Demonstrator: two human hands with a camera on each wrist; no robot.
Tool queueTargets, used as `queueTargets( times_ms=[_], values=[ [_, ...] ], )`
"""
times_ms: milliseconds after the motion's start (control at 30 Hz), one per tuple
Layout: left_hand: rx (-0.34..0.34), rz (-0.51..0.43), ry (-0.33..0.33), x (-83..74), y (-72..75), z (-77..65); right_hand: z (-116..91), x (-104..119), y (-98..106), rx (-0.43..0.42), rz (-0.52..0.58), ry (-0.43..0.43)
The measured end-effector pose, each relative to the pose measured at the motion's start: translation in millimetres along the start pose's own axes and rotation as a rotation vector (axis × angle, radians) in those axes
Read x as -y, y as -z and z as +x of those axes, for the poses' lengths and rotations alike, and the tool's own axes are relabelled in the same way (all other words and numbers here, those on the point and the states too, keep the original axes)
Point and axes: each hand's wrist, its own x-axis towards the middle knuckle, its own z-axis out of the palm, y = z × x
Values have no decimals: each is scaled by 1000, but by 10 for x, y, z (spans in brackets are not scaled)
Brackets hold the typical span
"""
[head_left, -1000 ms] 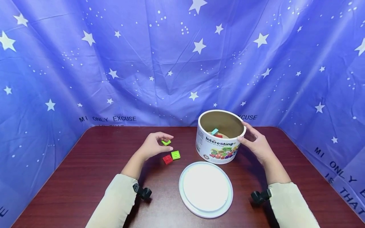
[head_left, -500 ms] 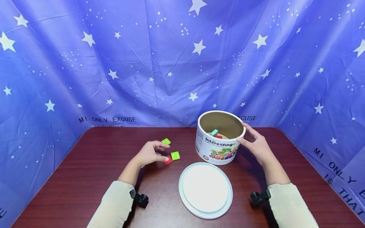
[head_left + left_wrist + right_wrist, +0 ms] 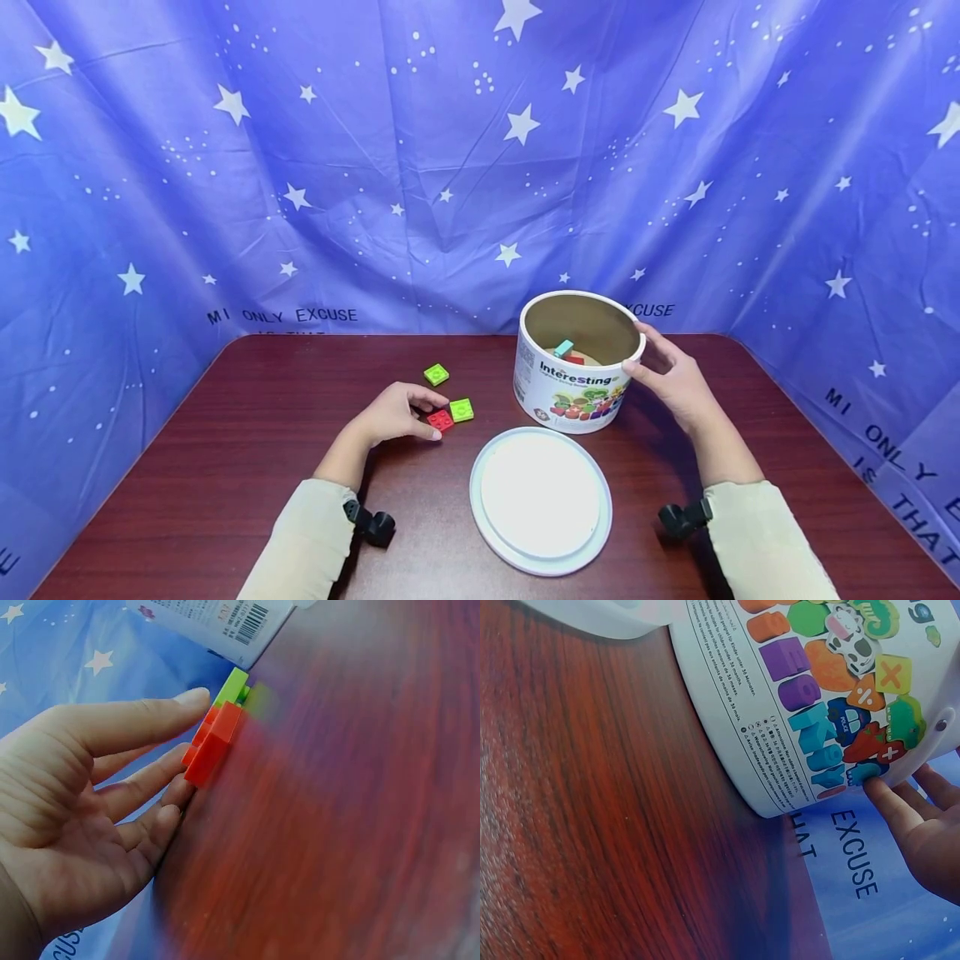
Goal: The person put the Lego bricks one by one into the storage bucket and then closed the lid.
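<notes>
My left hand (image 3: 401, 412) is low over the table at a red toy building brick (image 3: 439, 420). Its thumb and fingers stand apart on either side of the brick; contact is unclear. In the left wrist view the thumb tip lies close to the red brick (image 3: 214, 746). A lime-green brick (image 3: 462, 409) sits against the red one, and another green brick (image 3: 436, 374) lies farther back. My right hand (image 3: 675, 379) holds the white printed bucket (image 3: 536, 392) at its right rim, thumb in front, fingers farther back. Inside the bucket are a turquoise piece (image 3: 563, 348) and a red piece (image 3: 575, 360).
A round white lid (image 3: 542, 493) lies flat on the dark red wooden table (image 3: 247, 467), in front of the bucket. A blue star-printed cloth (image 3: 420, 167) hangs behind the table and along both sides.
My left hand has left the farther green brick and come nearer me, to the red brick, which has shifted slightly. My right hand stays on the bucket.
</notes>
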Motion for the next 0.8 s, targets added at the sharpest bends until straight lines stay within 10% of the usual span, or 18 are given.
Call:
queueTargets(
  times_ms=[433,800],
  values=[
    [14,107,-52,20,-51,16,1,1,10,3,-9,3],
    [-6,-89,-55,-26,-31,4,-2,26,0,7,-12,-3]
  ],
)
